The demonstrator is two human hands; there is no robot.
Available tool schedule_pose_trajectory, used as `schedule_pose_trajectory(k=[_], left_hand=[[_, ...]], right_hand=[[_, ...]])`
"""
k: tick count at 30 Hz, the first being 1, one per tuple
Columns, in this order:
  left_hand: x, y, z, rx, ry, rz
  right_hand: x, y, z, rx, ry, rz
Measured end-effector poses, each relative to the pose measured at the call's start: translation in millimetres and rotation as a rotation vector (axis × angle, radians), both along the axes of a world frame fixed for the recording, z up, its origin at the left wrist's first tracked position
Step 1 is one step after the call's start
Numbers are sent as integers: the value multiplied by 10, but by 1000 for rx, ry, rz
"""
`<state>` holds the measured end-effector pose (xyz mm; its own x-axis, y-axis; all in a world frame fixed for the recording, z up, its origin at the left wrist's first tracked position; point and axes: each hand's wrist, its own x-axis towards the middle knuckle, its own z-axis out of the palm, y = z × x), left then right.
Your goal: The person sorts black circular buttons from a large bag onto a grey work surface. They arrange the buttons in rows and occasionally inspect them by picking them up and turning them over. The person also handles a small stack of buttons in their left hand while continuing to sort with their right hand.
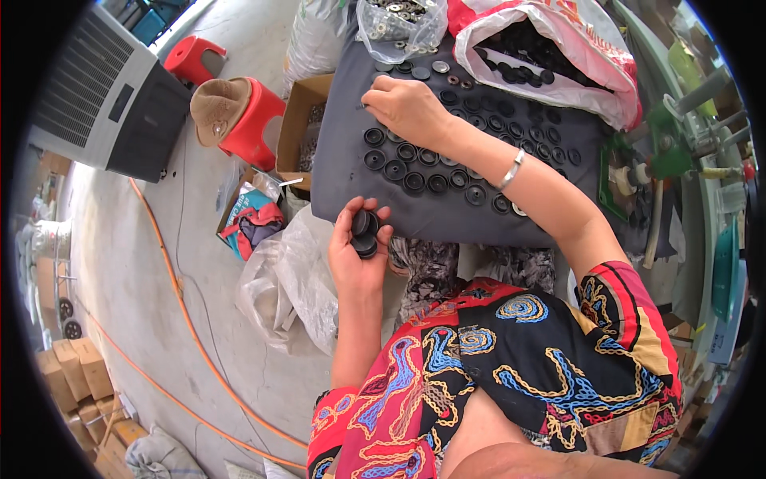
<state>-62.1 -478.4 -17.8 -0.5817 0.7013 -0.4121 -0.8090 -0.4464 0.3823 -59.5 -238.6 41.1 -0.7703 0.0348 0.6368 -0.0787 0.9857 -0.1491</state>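
Note:
My left hand point(359, 251), held low in front of the table's near left edge, is closed around several black round plastic caps point(365, 231). My right hand point(403, 108) reaches over the far left part of the grey-covered table point(343, 188). Its fingers are pinched together, and only a small dark bit shows at the fingertips, too little to name. Below and right of it, black ring-shaped caps point(413, 183) lie spread in rough rows on the cloth. A few flat dark and silvery discs point(420, 73) lie just beyond that hand.
A white-and-red sack point(550, 44) of black caps and a see-through bag point(391, 36) of metal parts sit at the back. A cardboard box point(297, 120) stands left of the table. Green machinery point(666, 144) is at the right. An orange hose point(179, 291) crosses the floor.

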Motion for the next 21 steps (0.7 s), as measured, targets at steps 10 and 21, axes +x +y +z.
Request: schedule_pose_trajectory(k=[10, 21], left_hand=[[-80, 57, 177, 136, -28, 44], [-101, 143, 0, 361, -91, -84]], right_hand=[[-45, 102, -167, 246, -237, 25], [574, -717, 245, -26, -309, 485]])
